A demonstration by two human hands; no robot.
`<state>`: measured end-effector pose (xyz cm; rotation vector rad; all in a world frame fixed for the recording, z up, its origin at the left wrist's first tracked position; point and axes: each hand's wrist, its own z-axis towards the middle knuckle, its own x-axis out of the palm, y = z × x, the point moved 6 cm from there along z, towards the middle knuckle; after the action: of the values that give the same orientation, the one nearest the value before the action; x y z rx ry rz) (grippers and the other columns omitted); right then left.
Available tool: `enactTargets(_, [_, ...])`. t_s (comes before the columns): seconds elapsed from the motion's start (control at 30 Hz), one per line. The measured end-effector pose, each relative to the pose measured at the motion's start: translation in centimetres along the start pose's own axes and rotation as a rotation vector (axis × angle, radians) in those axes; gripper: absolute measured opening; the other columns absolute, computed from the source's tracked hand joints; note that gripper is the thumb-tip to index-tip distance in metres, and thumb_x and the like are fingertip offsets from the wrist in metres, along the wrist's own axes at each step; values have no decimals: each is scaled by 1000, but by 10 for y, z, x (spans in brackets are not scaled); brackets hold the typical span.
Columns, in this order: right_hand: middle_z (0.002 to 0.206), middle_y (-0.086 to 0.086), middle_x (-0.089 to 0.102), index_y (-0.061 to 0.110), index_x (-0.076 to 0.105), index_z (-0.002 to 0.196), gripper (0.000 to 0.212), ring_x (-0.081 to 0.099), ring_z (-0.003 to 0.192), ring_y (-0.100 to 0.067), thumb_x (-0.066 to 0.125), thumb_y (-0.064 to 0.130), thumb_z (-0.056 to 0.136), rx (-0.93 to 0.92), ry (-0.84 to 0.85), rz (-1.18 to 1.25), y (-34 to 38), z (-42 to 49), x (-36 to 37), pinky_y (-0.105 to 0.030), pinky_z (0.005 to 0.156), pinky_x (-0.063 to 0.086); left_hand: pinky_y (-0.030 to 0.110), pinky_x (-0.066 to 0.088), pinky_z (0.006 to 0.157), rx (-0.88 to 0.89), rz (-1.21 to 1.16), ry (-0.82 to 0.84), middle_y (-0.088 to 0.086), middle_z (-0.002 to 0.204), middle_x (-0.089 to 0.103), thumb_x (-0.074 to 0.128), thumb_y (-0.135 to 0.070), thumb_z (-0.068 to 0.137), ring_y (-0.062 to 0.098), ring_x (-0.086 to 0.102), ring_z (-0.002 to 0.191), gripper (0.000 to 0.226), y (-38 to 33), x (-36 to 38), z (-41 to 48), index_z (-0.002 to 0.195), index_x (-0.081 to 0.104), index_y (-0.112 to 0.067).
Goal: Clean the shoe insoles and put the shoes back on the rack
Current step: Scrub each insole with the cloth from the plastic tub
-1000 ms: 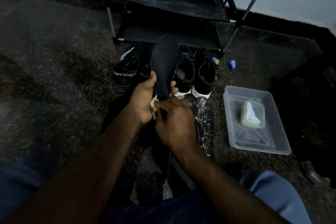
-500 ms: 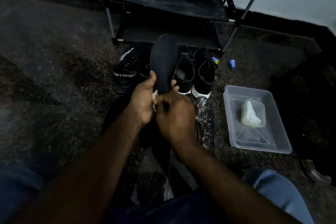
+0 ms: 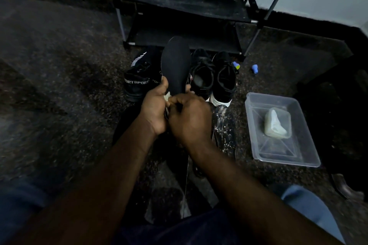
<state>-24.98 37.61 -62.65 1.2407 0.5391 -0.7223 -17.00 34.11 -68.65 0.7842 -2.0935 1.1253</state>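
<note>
At far left, a pair of black shoes lettered "SPORT" [image 3: 137, 83] stands on the dark speckled floor [image 3: 59, 85], not yet on the rack. Just beside them the left hand [image 3: 154, 109] has its grip wrapped round the lower end of a black insole [image 3: 175, 65], thumb laid along the left edge. The insole stands upright with its toe end unsupported in front of the shoe rack [image 3: 179, 2]. A small pale wad [image 3: 167, 96], cloth or sponge, I cannot tell which, shows between the hands. The right hand [image 3: 189, 117] has its fingers curled, and its grip appears to pinch that wad against the insole near the heel.

To the right stand two black sneakers [image 3: 202, 77], openings up, white soles toward the person. A second insole [image 3: 224, 125] lies flat on the floor, flecked with pale specks. Farther right is a clear plastic tub [image 3: 298, 157] holding a pale soap-like lump [image 3: 276, 123].

The main risk I see is the thin insole folding or springing loose, since only its heel end is held while rubbing force goes in there. If it is wet or soapy, it could slide from the left grip onto the gritty floor and pick up dirt again. The wad is small enough to slip out of the pinch. With four shoes open, an insole could also go into the wrong one.
</note>
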Motion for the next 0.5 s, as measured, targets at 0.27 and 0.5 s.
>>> enactTargets(0.27, [89,5,74,29,76,84,13,66,89,-22,65,26,81,26,26,25,-4,-10,-6,-42,81,53,49,49,106,-13,-10,24,11,115,69,37,-59,105,27,66,112,64,4,5,2,127,63,-5])
enactTargets(0.5, [90,-1,74,26,79,88,27,65,89,-29,54,28,79,25,27,-93,3,27,-2,-43,80,53,44,26,125,-33,-2,124,13,155,49,30,-56,107,27,47,143,70,5,7,0,153,43,-5])
